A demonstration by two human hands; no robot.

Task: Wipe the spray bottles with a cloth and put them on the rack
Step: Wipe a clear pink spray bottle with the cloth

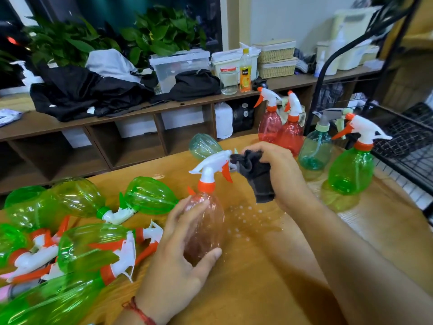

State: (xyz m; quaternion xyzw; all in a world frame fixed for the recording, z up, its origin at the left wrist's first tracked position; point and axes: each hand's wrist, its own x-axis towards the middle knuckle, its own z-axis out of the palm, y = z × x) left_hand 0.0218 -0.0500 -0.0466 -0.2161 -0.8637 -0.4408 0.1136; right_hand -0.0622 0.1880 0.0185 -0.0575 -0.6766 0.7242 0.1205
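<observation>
Both hands work on one spray bottle. Left hand (185, 254) curls its fingers and thumb round the smooth, egg-shaped body of a clear pinkish bottle (206, 228), held upright over the wooden table (257, 289); whether its base touches the wood cannot be told. Right hand (278, 165) grips one dark grey cloth (256, 177), soft and bunched, and presses it against the nozzle of the bottle's white trigger head (210, 164), which has an orange collar and an orange trigger. Small water drops (243, 216) dot the table between the arms. One red string bracelet (140, 310) circles the left wrist.

Four bottles stand upright near the table's far right: two red bottles (269, 125), one standing teal bottle (315, 148) and one standing green bottle (351, 170), all translucent ribbed plastic. One lying teal bottle (203, 146) rests on its side behind the trigger head. At the left a heap of green bottles (89, 247) lies on the table, at least five; they overlap too much for an exact count. One black wire rack (410, 137) with mesh shelves stands just beside the standing green bottle.
</observation>
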